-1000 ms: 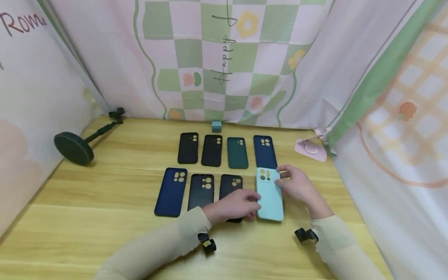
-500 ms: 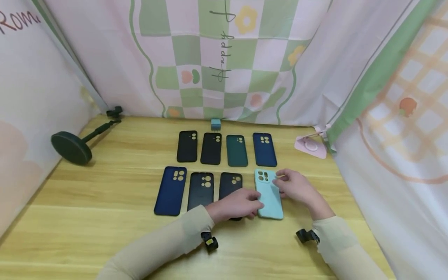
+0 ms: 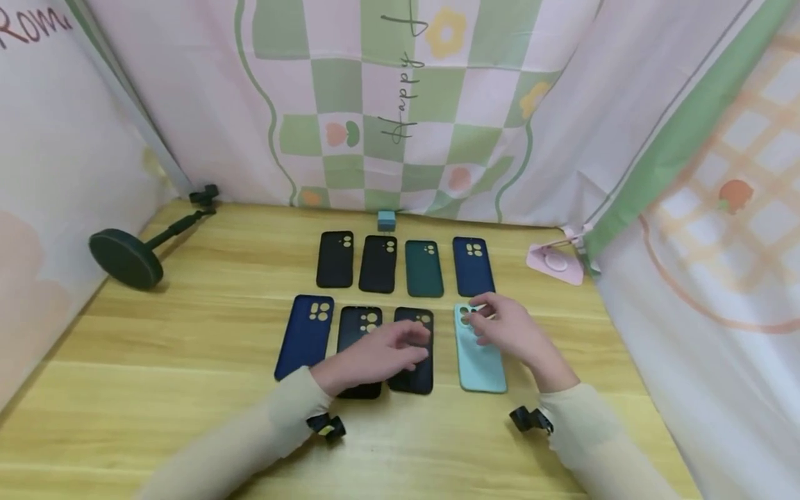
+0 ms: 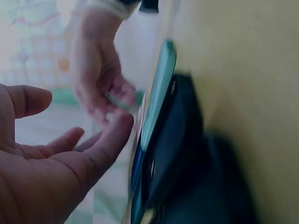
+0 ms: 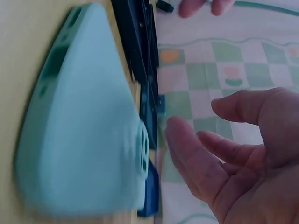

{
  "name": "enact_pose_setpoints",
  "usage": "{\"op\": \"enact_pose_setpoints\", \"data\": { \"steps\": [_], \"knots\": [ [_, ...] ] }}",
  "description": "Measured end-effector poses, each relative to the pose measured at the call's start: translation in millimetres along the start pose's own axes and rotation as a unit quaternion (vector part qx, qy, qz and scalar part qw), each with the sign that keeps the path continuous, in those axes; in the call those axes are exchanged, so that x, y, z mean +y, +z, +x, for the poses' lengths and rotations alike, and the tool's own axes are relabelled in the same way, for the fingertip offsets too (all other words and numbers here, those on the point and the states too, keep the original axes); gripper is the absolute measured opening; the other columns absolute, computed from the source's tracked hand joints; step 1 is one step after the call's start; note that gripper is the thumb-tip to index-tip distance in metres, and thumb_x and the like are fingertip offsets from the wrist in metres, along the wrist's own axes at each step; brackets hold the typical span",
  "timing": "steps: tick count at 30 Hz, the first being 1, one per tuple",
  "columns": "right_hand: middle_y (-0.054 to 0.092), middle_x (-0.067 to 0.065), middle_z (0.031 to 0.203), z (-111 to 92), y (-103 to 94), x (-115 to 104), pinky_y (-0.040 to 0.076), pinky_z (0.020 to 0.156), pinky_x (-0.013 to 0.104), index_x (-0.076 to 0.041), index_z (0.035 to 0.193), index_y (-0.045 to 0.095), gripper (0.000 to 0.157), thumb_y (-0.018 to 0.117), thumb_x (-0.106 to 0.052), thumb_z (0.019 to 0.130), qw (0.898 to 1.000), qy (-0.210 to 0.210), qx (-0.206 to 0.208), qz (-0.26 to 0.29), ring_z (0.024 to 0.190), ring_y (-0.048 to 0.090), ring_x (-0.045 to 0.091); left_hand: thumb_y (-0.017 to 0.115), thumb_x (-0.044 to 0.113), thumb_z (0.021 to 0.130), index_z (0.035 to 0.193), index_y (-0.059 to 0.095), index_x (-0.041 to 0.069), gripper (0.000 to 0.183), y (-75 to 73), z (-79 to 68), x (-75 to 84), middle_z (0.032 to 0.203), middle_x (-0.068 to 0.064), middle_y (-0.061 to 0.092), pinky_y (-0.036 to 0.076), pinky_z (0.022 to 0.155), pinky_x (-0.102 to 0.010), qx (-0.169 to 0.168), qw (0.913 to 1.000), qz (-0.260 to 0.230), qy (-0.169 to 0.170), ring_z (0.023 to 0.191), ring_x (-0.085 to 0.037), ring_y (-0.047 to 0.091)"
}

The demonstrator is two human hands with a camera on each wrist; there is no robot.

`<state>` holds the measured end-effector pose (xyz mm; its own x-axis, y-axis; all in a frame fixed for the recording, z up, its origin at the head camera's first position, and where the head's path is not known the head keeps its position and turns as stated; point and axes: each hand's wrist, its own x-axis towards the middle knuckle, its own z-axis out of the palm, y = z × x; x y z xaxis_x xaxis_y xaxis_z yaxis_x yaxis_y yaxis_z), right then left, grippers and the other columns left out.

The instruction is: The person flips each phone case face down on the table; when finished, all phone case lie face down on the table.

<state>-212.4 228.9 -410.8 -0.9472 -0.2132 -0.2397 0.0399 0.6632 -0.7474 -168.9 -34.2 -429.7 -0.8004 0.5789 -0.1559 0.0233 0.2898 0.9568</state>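
Off the mint case (image 3: 484, 367), flat on the table (image 3: 412, 458), comes the left hand (image 3: 375, 354), fingers parted, empty over the neighbouring black case (image 3: 414, 382); the right hand (image 3: 511, 330), loose and empty too, apparently hovers above the mint case.

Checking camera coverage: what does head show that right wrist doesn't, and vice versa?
Head only: the round dark-green stand head, the pink plate, beige sleeves.

Right wrist only: cutouts in the near edge of the mint phone case.

Both: that case, the right hand, the left hand (just fingertips in right wrist), the small blue block, the checkered curtain.
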Motion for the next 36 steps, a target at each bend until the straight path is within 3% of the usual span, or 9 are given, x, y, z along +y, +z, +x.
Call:
{"op": "enact_pose_setpoints", "data": {
  "steps": [6, 14, 22, 36],
  "knots": [
    [0.066, 0.017, 0.093, 20.7, 19.6, -16.9, 0.058, 0.063, 0.038, -0.003, 0.127, 0.054, 0.039, 0.063, -0.023, 0.096, 0.999, -0.017, -0.047, -0.012, 0.070, 0.067, 0.026, 0.054, 0.023, 0.102, 0.130, 0.054, 0.001, 0.036, -34.7, -18.9, -8.5, 0.125, -0.019, 0.058, 0.055, 0.086, -0.042, 0.022, 0.9992, -0.031, 0.015, 0.100, -0.032, 0.066],
    [0.067, 0.005, 0.073, 44.8, 36.3, -25.5, 0.053, 0.058, 0.032, -0.005, 0.131, 0.054, 0.043, 0.062, -0.027, 0.095, 0.987, -0.023, -0.061, -0.146, 0.060, 0.065, 0.018, 0.054, 0.026, 0.102, 0.122, 0.059, 0.005, 0.029, -50.2, -38.4, -20.0, 0.116, -0.016, 0.063, 0.055, 0.084, -0.039, 0.032, 0.9994, 0.010, 0.005, 0.094, -0.025, 0.068],
    [0.066, 0.007, 0.078, 57.0, 45.0, -30.8, 0.056, 0.058, 0.033, -0.005, 0.129, 0.055, 0.042, 0.068, -0.018, 0.091, 0.984, 0.017, -0.097, -0.147, 0.063, 0.067, 0.019, 0.055, 0.027, 0.102, 0.121, 0.059, 0.004, 0.030, -57.7, -51.7, -24.0, 0.106, -0.014, 0.066, 0.055, 0.083, -0.038, 0.039, 0.9984, 0.040, 0.011, 0.085, -0.022, 0.069],
    [0.065, 0.012, 0.076, 59.8, 47.0, -32.8, 0.057, 0.055, 0.034, -0.004, 0.121, 0.057, 0.031, 0.065, -0.008, 0.090, 0.986, 0.027, -0.094, -0.131, 0.059, 0.067, 0.021, 0.054, 0.026, 0.102, 0.123, 0.060, 0.006, 0.030, -55.8, -50.2, -26.0, 0.104, -0.013, 0.067, 0.055, 0.081, -0.043, 0.024, 0.9992, 0.033, 0.001, 0.083, -0.020, 0.068]
  ]
}}
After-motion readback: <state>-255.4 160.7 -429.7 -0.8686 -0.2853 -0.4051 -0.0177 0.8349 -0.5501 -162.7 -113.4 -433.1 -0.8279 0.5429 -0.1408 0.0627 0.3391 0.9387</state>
